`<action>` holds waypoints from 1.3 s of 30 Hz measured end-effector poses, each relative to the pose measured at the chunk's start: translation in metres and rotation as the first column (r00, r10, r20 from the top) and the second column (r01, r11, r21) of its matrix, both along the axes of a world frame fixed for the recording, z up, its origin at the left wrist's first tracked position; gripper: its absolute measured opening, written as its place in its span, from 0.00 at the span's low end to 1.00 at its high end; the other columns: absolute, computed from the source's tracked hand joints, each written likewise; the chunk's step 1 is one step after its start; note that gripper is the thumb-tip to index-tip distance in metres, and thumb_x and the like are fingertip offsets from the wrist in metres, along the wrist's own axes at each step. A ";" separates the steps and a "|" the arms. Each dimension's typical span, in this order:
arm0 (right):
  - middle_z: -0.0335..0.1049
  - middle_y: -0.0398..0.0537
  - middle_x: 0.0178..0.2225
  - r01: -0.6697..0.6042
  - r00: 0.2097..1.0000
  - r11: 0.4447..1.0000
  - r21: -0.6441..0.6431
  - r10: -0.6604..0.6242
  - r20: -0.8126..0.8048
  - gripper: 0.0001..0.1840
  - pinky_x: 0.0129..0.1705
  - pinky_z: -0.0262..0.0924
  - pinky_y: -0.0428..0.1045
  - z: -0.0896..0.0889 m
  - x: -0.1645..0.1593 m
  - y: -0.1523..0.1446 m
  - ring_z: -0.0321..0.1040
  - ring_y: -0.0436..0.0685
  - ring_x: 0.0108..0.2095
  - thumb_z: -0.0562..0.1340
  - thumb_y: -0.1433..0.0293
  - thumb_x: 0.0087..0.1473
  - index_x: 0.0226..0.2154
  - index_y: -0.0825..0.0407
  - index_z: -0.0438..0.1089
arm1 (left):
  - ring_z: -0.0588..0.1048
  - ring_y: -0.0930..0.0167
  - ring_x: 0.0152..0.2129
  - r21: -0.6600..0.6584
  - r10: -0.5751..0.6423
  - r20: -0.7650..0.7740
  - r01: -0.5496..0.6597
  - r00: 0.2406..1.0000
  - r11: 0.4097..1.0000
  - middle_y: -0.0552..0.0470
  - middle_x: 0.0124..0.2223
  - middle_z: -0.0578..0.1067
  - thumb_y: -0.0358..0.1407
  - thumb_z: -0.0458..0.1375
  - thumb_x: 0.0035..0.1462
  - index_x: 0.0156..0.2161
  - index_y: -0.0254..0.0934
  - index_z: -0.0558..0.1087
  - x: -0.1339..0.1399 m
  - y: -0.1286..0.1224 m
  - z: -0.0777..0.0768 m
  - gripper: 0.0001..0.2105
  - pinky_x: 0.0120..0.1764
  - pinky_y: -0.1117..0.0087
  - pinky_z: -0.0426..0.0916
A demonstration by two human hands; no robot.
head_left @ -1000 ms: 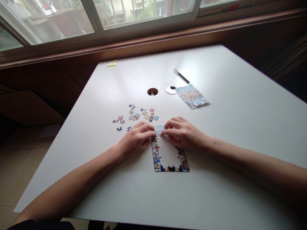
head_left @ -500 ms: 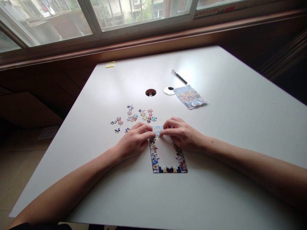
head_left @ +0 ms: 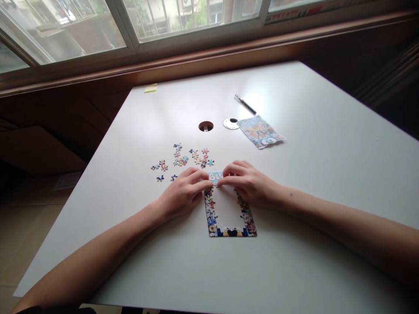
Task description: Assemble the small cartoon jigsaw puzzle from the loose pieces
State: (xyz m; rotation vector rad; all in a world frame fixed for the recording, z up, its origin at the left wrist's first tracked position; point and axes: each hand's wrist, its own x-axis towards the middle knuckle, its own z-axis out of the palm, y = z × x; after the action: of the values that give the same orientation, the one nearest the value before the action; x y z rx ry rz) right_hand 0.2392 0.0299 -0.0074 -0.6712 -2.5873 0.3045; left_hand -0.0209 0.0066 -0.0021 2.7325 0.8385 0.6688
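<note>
A partly joined jigsaw puzzle (head_left: pixel 232 233) lies on the white table, its border of pieces framing a bare middle. My left hand (head_left: pixel 187 189) has its fingers bent together on the puzzle's upper left corner. From the other side, my right hand (head_left: pixel 248 181) grips the top edge, its thumb and fingers curled over the blue lettered strip (head_left: pixel 215 176). Between the fingertips of both hands a small part of that strip shows; the rest there is covered. Loose jigsaw pieces (head_left: pixel 180 161) are scattered just beyond my left hand.
A crumpled printed picture sheet (head_left: pixel 261 132) lies at the back right, near a black pen (head_left: pixel 245 104). A round cable hole (head_left: pixel 206 126) and its metal cover (head_left: pixel 231 123) are behind the pieces. A yellow sticky note (head_left: pixel 151 88) is at the far edge, below the window (head_left: pixel 196 17).
Almost nothing differs. Both hands stay at the puzzle's top, and the view has shifted very slightly.
</note>
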 end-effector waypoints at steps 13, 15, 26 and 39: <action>0.72 0.50 0.39 0.164 0.959 0.975 -0.150 -0.194 -0.207 0.20 0.40 0.62 0.54 0.003 0.007 0.006 0.66 0.57 0.38 0.56 0.82 0.52 0.42 0.49 0.74 | 0.67 0.65 0.48 0.008 0.001 -0.031 0.000 1.000 1.000 0.46 0.50 0.72 0.22 0.49 0.60 0.53 0.40 0.68 -0.001 0.000 0.000 0.19 0.50 0.58 0.70; 0.71 0.48 0.35 0.244 0.910 0.925 -0.293 -0.323 -0.261 0.16 0.32 0.60 0.50 0.004 0.008 0.010 0.64 0.53 0.31 0.56 0.81 0.51 0.37 0.51 0.74 | 0.67 0.65 0.48 0.008 0.028 -0.024 -0.028 0.999 1.000 0.44 0.51 0.70 0.24 0.50 0.61 0.54 0.39 0.67 -0.002 -0.001 0.000 0.17 0.51 0.57 0.69; 0.70 0.47 0.32 0.310 0.872 0.925 -0.219 -0.368 -0.321 0.11 0.34 0.62 0.51 0.003 0.004 0.005 0.65 0.54 0.31 0.56 0.81 0.52 0.36 0.52 0.68 | 0.60 0.52 0.62 0.018 -0.021 -0.118 0.023 0.993 1.000 0.36 0.64 0.63 0.54 0.58 0.57 0.63 0.35 0.59 0.000 0.000 0.000 0.35 0.61 0.47 0.60; 0.46 0.72 0.69 0.189 0.940 0.978 0.093 -0.207 0.269 0.51 0.65 0.50 0.64 0.016 0.011 -0.044 0.43 0.73 0.69 0.57 0.46 0.57 0.67 0.68 0.47 | 0.41 0.51 0.70 -0.063 0.184 -0.285 -0.210 0.941 0.976 0.34 0.72 0.42 0.66 0.50 0.54 0.71 0.30 0.40 0.013 -0.035 0.003 0.52 0.68 0.46 0.44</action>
State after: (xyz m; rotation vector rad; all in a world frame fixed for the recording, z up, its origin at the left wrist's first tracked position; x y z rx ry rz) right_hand 0.2504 -0.0144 0.0086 -1.0055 -2.7462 0.0617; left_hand -0.0076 -0.0281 0.0011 2.7183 1.1870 0.2703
